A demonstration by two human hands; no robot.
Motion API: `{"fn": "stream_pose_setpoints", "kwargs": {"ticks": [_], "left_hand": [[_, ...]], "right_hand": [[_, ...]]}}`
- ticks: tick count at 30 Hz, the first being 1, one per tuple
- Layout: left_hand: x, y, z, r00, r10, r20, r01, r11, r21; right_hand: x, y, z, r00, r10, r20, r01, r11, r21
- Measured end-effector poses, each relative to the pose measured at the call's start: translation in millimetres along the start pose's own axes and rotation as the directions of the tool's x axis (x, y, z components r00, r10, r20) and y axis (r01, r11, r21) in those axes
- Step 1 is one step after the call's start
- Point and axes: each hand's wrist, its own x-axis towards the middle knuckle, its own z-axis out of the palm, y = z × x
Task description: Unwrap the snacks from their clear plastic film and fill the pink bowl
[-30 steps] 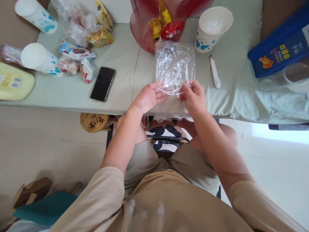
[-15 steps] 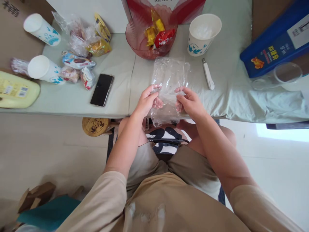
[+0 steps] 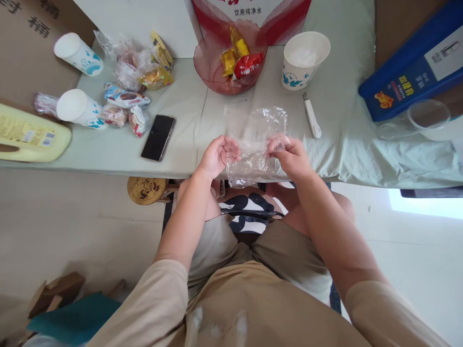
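Observation:
A crinkled clear plastic bag (image 3: 255, 140) lies over the near edge of the pale green table (image 3: 181, 101), its lower end hanging off. My left hand (image 3: 216, 156) grips the bag's left side with curled fingers. On the bag's right side my right hand (image 3: 289, 154) pinches the plastic. Beyond the bag stands a pink glass bowl (image 3: 213, 67) with red and yellow wrapped snacks in it.
A white paper cup (image 3: 306, 60) and a white lighter-like stick (image 3: 311, 115) sit right of the bowl. A black phone (image 3: 158, 137), snack packets (image 3: 126, 96) and two paper cups (image 3: 77, 108) lie left. A blue box (image 3: 408, 77) and clear glass container (image 3: 427, 115) are far right.
The bag was held up flat between both hands; it has come down lower and crumpled toward the table edge. Both hands stay on it, closer to me.

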Motion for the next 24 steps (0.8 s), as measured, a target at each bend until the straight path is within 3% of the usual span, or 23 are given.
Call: {"fn": "stream_pose_setpoints", "kwargs": {"ticks": [4, 7, 12, 20, 24], "left_hand": [[2, -4, 2.9, 0.999, 0.026, -0.041, -0.025, 0.999, 0.023], [3, -9, 3.1, 0.994, 0.072, -0.086, -0.07, 0.997, 0.028], [3, -11, 3.4, 0.991, 0.092, -0.095, -0.086, 0.994, 0.064], [4, -14, 0.3, 0.977, 0.214, -0.021, -0.212, 0.974, 0.074], [5, -17, -0.6, 0.978, 0.209, 0.024, -0.21, 0.97, 0.124]], "right_hand": [[-1, 0, -2, 0.986, -0.159, -0.054, 0.126, 0.911, -0.394], [-2, 1, -2, 0.971, -0.23, -0.063, 0.166, 0.844, -0.511], [-2, 7, -1, 0.948, -0.307, -0.085, 0.23, 0.844, -0.485], [2, 16, -10, 0.955, -0.16, -0.25, 0.048, 0.914, -0.402], [3, 21, -11, 0.969, -0.07, -0.238, -0.013, 0.942, -0.334]]}}
